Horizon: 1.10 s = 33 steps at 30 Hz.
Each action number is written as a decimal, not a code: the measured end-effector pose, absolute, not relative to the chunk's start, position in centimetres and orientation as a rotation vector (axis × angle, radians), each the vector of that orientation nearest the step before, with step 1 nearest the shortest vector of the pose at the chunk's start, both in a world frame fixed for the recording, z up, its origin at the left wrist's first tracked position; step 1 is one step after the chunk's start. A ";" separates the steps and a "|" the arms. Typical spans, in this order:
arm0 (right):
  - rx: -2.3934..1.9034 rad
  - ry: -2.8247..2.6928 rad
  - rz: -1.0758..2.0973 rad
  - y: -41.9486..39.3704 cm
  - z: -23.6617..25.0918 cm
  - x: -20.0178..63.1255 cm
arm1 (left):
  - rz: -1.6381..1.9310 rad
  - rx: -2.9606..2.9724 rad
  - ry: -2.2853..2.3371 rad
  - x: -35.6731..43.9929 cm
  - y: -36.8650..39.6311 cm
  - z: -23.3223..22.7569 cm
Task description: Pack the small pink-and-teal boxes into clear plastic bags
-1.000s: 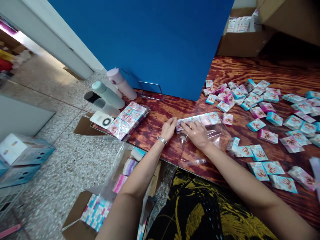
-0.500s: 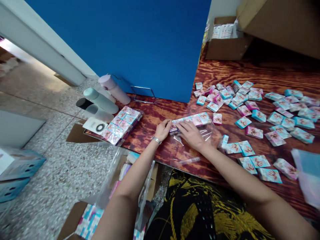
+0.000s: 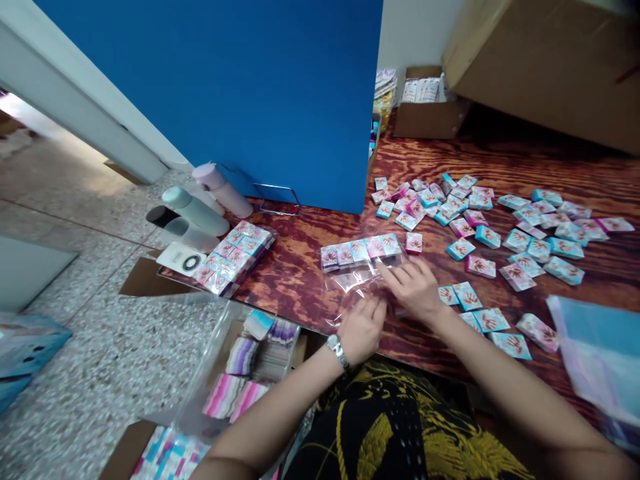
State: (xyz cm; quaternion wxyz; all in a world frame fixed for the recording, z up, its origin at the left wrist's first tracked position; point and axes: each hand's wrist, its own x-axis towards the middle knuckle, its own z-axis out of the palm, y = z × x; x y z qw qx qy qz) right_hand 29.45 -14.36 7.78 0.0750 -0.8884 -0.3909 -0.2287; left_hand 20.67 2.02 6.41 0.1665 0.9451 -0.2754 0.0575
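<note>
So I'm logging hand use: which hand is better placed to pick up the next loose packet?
Probably the right hand: it lies beside the loose pink-and-teal packets, while the left hand rests on the clear plastic bag.

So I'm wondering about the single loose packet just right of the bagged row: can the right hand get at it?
Probably yes. The right hand rests on the clear bag just below the loose packet, with only bare table between.
</note>
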 end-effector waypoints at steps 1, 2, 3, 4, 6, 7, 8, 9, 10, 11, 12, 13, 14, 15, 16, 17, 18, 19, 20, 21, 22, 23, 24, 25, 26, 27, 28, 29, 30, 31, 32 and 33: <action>-2.660 -1.172 -0.636 -14.2 7.8 29.9 | 0.156 2.757 -0.743 21.8 1.6 5.3; -2.639 -1.178 -0.583 -14.2 7.8 30.2 | 0.161 2.816 -0.705 23.0 1.5 4.3; -2.602 -1.183 -0.531 -14.3 8.0 30.7 | 0.173 2.863 -0.678 24.1 1.4 3.6; -2.554 -1.174 -0.481 -14.5 8.1 31.2 | 0.186 2.900 -0.656 25.2 1.5 3.0; -2.445 -1.102 -0.407 -14.8 8.4 33.0 | 0.227 2.949 -0.658 26.9 1.7 2.4; -2.400 -1.054 -0.378 -15.0 8.4 34.2 | 0.256 2.966 -0.689 27.5 1.8 2.3; -2.370 -1.015 -0.347 -14.9 8.4 35.7 | 0.285 2.980 -0.739 27.9 2.0 2.4; -2.352 -0.997 -0.303 -14.8 8.2 37.2 | 0.306 2.991 -0.808 28.3 2.2 2.5; -2.344 -1.018 -0.235 -14.6 8.0 38.7 | 0.315 2.998 -0.889 28.6 2.4 2.6; -2.333 -1.070 -0.134 -14.2 7.7 40.2 | 0.310 3.001 -0.968 28.9 2.7 2.8; -2.321 -1.133 -0.016 -13.7 7.4 41.4 | 0.292 2.998 -1.029 29.2 3.0 2.9; -2.310 -1.190 0.104 -13.3 7.1 42.3 | 0.272 2.994 -1.072 29.5 3.3 3.0; -2.303 -1.234 0.211 -12.8 6.9 43.0 | 0.254 2.990 -1.098 29.7 3.6 3.1; -2.304 -1.266 0.292 -12.4 6.7 43.3 | 0.240 2.985 -1.108 29.9 3.9 3.1; -2.317 -1.285 0.344 -12.1 6.5 43.5 | 0.232 2.980 -1.108 30.1 4.2 3.0; -2.338 -1.293 0.369 -11.9 6.4 43.6 | 0.228 2.974 -1.101 30.3 4.5 2.9; -2.366 -1.287 0.379 -11.7 6.3 43.5 | 0.227 2.967 -1.093 30.5 4.7 2.8; -2.394 -1.275 0.382 -11.7 6.3 43.5 | 0.228 2.959 -1.083 30.6 4.8 2.7; -2.417 -1.257 0.385 -11.7 6.2 43.4 | 0.231 2.951 -1.075 30.6 4.9 2.7; -2.431 -1.233 0.390 -11.8 6.2 43.4 | 0.236 2.945 -1.069 30.6 4.9 2.7; -2.432 -1.212 0.398 -11.9 6.2 43.5 | 0.243 2.939 -1.067 30.5 4.8 2.8; -2.422 -1.197 0.410 -12.0 6.2 43.5 | 0.251 2.933 -1.068 30.3 4.7 3.0; -2.403 -1.190 0.423 -12.1 6.2 43.6 | 0.262 2.928 -1.069 29.9 4.5 3.2; -2.387 -1.187 0.436 -12.1 6.2 43.7 | 0.270 2.922 -1.065 29.4 4.4 3.4; -2.384 -1.186 0.440 -12.0 6.2 43.7 | 0.268 2.918 -1.044 28.9 4.2 3.5; -2.393 -1.188 0.437 -11.9 6.2 43.7 | 0.252 2.920 -1.000 28.3 4.1 3.5; -2.408 -1.199 0.428 -11.6 6.2 43.7 | 0.229 2.930 -0.933 27.8 4.1 3.5; -2.421 -1.216 0.417 -11.3 6.3 43.7 | 0.203 2.948 -0.845 27.4 4.1 3.4; -2.427 -1.239 0.409 -10.8 6.3 43.6 | 0.183 2.971 -0.744 27.2 4.1 3.2; -2.426 -1.262 0.405 -10.2 6.4 43.6 | 0.172 2.994 -0.645 27.2 4.1 3.1; -2.419 -1.280 0.412 -9.6 6.5 43.6 | 0.172 3.015 -0.560 27.3 4.1 2.9; -2.413 -1.289 0.429 -9.0 6.6 43.7 | 0.180 3.032 -0.494 27.6 4.1 2.8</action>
